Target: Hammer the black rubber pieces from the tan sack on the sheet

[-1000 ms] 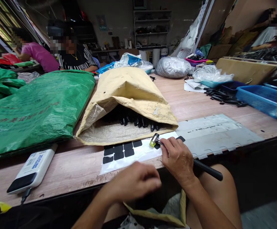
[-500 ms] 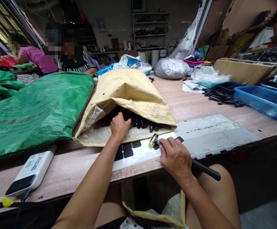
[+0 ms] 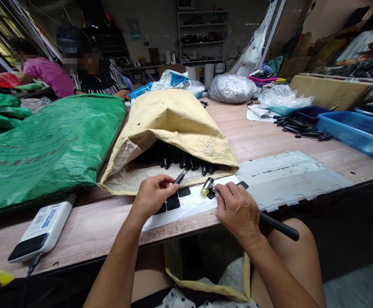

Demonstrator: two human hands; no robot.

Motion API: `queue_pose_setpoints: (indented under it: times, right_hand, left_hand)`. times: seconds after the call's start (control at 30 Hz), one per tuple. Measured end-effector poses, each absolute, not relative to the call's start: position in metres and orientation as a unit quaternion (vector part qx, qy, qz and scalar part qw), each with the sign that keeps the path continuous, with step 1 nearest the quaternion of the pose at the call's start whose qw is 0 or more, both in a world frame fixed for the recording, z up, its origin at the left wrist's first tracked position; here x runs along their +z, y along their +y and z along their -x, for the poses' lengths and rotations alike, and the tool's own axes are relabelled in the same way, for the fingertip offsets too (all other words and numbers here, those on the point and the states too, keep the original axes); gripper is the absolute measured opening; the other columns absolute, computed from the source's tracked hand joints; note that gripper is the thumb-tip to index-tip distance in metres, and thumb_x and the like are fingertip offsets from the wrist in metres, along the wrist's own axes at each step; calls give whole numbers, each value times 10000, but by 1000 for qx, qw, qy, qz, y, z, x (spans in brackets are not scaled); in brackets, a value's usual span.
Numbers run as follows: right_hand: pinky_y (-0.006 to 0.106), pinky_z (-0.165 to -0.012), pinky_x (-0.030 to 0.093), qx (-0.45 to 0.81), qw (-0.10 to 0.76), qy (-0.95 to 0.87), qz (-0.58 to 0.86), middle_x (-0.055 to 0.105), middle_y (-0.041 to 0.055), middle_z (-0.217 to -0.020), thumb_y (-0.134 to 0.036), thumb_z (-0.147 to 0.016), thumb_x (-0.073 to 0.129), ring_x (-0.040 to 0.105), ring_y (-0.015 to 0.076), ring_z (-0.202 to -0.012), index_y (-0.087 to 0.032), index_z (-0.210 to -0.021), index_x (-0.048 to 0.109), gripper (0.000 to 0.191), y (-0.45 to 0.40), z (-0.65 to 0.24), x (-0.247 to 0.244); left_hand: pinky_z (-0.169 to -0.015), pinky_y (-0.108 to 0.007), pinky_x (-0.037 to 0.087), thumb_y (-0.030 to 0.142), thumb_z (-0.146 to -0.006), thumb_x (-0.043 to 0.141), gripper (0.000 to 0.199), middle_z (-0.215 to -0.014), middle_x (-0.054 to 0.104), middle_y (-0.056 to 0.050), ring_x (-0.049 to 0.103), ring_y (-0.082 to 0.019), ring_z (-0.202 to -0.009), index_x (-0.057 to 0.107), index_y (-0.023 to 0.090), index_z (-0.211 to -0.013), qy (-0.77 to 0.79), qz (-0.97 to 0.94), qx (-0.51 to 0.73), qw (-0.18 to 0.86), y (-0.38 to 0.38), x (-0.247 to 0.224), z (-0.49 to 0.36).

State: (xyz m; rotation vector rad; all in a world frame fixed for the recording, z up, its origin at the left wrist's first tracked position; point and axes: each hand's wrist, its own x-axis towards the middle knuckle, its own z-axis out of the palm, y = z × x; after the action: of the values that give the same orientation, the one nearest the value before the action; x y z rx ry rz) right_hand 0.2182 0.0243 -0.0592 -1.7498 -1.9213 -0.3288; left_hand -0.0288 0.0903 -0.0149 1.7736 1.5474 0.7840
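A: Spotted the rod point(image 3: 180, 177)?

B: Spotted it in the left hand point(image 3: 156, 193), pinched between thumb and fingers, just in front of the open mouth of the yellow sack point(image 3: 176, 109). Pointed away and to the right, pale tip outermost; slanted along its length from near left to far right.

A: And checked the right hand point(image 3: 239, 210)?

B: Found it wrapped around the handle of the hammer point(image 3: 208, 187). Ran lengthwise from a head above the white sheet point(image 3: 192, 204) to the near right, past the front edge of the bench point(image 3: 247, 134).

A: Looked over the surface?

B: Saw black patches point(image 3: 173, 203) on the sheet, a grey board point(image 3: 292, 182) to its right, black parts point(image 3: 192, 163) inside the yellow sack, a green sack point(image 3: 51, 141) at left, and a blue tray point(image 3: 347, 137) at far right.

A: Glanced farther back?

B: Made out shelves point(image 3: 202, 42), a person in pink point(image 3: 48, 72) and a person in stripes point(image 3: 98, 81).
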Motion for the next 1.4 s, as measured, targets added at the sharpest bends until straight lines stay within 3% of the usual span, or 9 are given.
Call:
queue_pose_setpoints:
  times: [0.1, 0.2, 0.47, 0.67, 0.83, 1.03, 1.27, 1.4]
  right_hand:
    - [343, -769, 334, -119, 261, -709, 644, 628, 53, -934, -244, -941, 553, 488, 220, -885, -232, -1107, 662, 200, 24, -218, -59]
    - [340, -779, 339, -118, 258, -707, 648, 630, 48, -935, -246, -944, 554, 493, 220, -893, -237, -1101, 664, 191, 23, -218, -58]
    - [320, -808, 390, -89, 271, -718, 634, 656, 41, -946, -242, -951, 549, 545, 209, -912, -237, -1087, 677, 186, 26, -223, -57]
    - [311, -829, 462, -61, 361, -692, 622, 696, 43, -997, -229, -957, 530, 634, 198, -955, -235, -1118, 674, 216, 28, -233, -40]
    - [330, -868, 512, 50, 439, -705, 555, 708, 60, -1042, -257, -973, 512, 662, 200, -979, -241, -1142, 673, 234, 21, -222, -22]
    - [312, -844, 523, 133, 411, -746, 507, 703, 56, -1009, -231, -981, 498, 654, 179, -925, -241, -1162, 679, 256, 16, -198, -25]
    - [284, -815, 512, 92, 389, -768, 501, 685, 52, -990, -209, -989, 480, 639, 166, -893, -246, -1233, 643, 296, 9, -186, -26]
    - [264, -794, 506, 63, 345, -779, 520, 674, 37, -939, -196, -983, 477, 642, 157, -862, -249, -1203, 652, 286, 9, -188, -32]
  left_hand:
    - [-576, -243, 404, 374, -803, 706, 237, -721, 658, 2, 562, -143, -645, 750, 190, -946, 518, -730, 270, 354, 69, -18, 23]
    - [-625, -252, 406, 266, -799, 689, 142, -764, 642, 7, 545, -139, -678, 733, 201, -917, 502, -766, 267, 299, 61, -24, 14]
    - [-738, -284, 428, 195, -769, 691, 152, -826, 618, 4, 567, -169, -799, 682, 204, -921, 493, -782, 302, 232, 59, -39, 6]
    - [-682, -267, 415, 164, -744, 684, 189, -809, 619, 8, 572, -162, -771, 708, 210, -926, 506, -764, 304, 261, 60, -37, 8]
    - [-669, -259, 411, 168, -739, 689, 210, -803, 610, 7, 558, -155, -750, 733, 217, -939, 504, -763, 304, 267, 61, -38, 9]
    - [-671, -261, 398, 188, -764, 696, 210, -795, 608, 6, 547, -152, -740, 750, 213, -965, 489, -766, 308, 282, 63, -42, 11]
    - [-661, -261, 367, 198, -778, 706, 42, -750, 565, 19, 527, -142, -722, 714, 192, -819, 483, -760, 319, 296, 63, -41, 12]
    - [-669, -261, 380, 204, -783, 698, 91, -767, 582, 10, 541, -147, -739, 750, 209, -857, 485, -759, 312, 301, 63, -40, 11]
